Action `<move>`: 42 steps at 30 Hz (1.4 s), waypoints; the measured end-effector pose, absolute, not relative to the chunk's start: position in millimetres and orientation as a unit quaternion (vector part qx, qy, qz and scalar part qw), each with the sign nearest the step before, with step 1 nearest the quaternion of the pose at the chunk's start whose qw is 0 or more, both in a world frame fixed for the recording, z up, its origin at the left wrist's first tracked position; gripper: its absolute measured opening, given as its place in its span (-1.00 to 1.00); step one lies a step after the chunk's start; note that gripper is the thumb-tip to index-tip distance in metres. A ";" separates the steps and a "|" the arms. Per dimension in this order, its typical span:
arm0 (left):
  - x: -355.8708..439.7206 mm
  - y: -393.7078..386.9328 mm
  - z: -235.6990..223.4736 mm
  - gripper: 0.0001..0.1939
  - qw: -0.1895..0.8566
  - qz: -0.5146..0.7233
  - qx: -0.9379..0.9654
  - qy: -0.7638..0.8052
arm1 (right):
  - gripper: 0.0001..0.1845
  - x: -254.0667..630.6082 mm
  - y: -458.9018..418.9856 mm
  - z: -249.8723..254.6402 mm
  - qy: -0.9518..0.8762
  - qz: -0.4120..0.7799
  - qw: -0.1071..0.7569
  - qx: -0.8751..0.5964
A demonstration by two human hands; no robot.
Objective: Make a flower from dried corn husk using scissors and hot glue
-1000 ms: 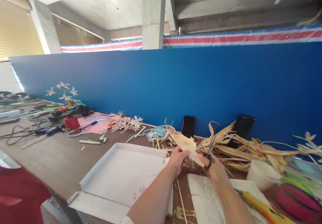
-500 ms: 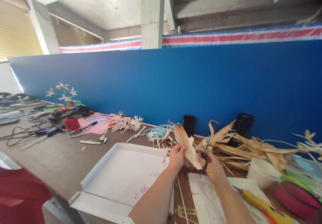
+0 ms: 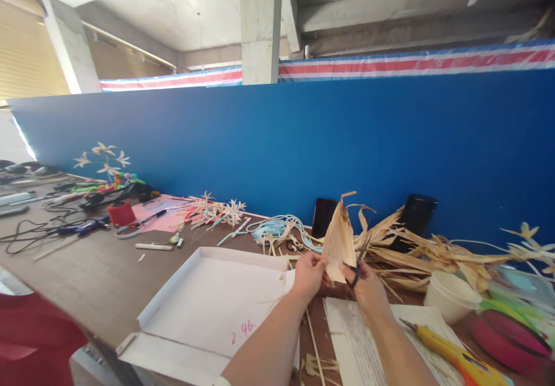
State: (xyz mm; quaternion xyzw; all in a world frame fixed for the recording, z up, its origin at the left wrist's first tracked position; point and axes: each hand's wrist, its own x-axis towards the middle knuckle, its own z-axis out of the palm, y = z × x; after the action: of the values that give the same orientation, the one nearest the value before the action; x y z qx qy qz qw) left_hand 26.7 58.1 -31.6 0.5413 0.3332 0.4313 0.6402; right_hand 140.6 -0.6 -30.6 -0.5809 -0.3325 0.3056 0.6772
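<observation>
Pinched in the left hand point(image 3: 311, 275): dried corn husk point(image 3: 339, 237), one, raised near-upright, just right of the white cardboard box point(image 3: 195, 305). Gripped in the right hand point(image 3: 367, 289): scissors point(image 3: 358, 266), one black-handled pair, blades pointing up and away, the same hand also at the husk's right edge.

Containers, three. White cardboard box, open: husk scraps point(image 3: 282, 276) by its far right corner, pink handwritten figures on its floor. Cream cup point(image 3: 453, 296), one, right of the box; contents hard to tell. Clear plastic container point(image 3: 526, 285), one, farther right of the box; contents blurred.

Right of the box: printed sheets point(image 3: 353, 340), two; yellow tool point(image 3: 451, 351) with pointed tip, one. Beyond the box, to its right: smartphone point(image 3: 322, 218), one; black cylinder point(image 3: 420, 215), one; husk heap point(image 3: 433, 250), one. Beyond the box, to its left: red spool point(image 3: 121, 214), one; pale flower spray point(image 3: 108, 169), one, four blooms.
</observation>
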 end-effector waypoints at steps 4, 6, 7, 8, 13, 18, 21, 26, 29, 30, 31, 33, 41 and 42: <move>23.3 59.4 -33.0 -0.80 0.601 0.457 0.561 0.339 | -0.53 135.2 -1.7 -27.2 -0.332 0.356 0.682 -0.545; 23.2 59.0 -34.2 -0.80 0.598 0.457 0.570 0.328 | -0.55 134.6 -2.8 -26.8 -0.337 0.357 0.686 -0.537; 23.6 58.8 -34.8 -0.80 0.600 0.456 0.573 0.322 | -0.55 134.5 -3.3 -26.6 -0.337 0.356 0.686 -0.538; 24.1 58.8 -35.4 -0.80 0.602 0.455 0.574 0.317 | -0.55 134.5 -3.8 -26.5 -0.332 0.354 0.687 -0.541; 25.4 59.3 -37.8 -0.77 0.585 0.476 0.577 0.313 | -0.55 133.7 -4.0 -26.0 -0.304 0.334 0.688 -0.568; 26.4 57.1 -37.5 -0.71 0.664 0.403 0.571 0.265 | -0.63 136.2 -3.5 -28.1 -0.295 0.331 0.708 -0.549; 28.2 57.2 -36.4 -0.72 0.685 0.381 0.550 0.286 | -0.65 138.4 -2.6 -29.6 -0.280 0.312 0.704 -0.573; 28.0 59.7 -35.3 -0.78 0.659 0.408 0.539 0.329 | -0.67 136.1 -1.9 -29.6 -0.277 0.310 0.697 -0.584; 26.5 60.2 -35.1 -0.78 0.643 0.417 0.548 0.335 | -0.65 135.1 -2.7 -28.4 -0.272 0.331 0.714 -0.554; 26.1 59.9 -34.7 -0.77 0.640 0.418 0.550 0.336 | -0.64 135.5 -3.0 -28.0 -0.264 0.336 0.725 -0.540; 25.8 59.4 -34.2 -0.76 0.640 0.418 0.550 0.337 | -0.62 136.3 -3.3 -27.6 -0.253 0.342 0.736 -0.526; 25.6 58.2 -32.7 -0.75 0.642 0.417 0.550 0.335 | -0.60 138.2 -3.5 -26.9 -0.231 0.356 0.756 -0.499; 20.7 64.2 -32.4 -0.81 0.604 0.477 0.531 0.355 | -0.53 145.0 -5.9 -24.7 -0.267 0.361 0.690 -0.568; 19.4 65.9 -32.7 -0.81 0.597 0.489 0.523 0.361 | -0.53 146.7 -6.5 -24.1 -0.296 0.336 0.648 -0.617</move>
State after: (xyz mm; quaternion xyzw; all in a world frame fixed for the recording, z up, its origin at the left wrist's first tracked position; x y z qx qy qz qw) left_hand 19.4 65.9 -32.7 0.5227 0.3614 0.4894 0.5972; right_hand 146.7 -6.5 -24.1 -0.6167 -0.2962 0.3357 0.6475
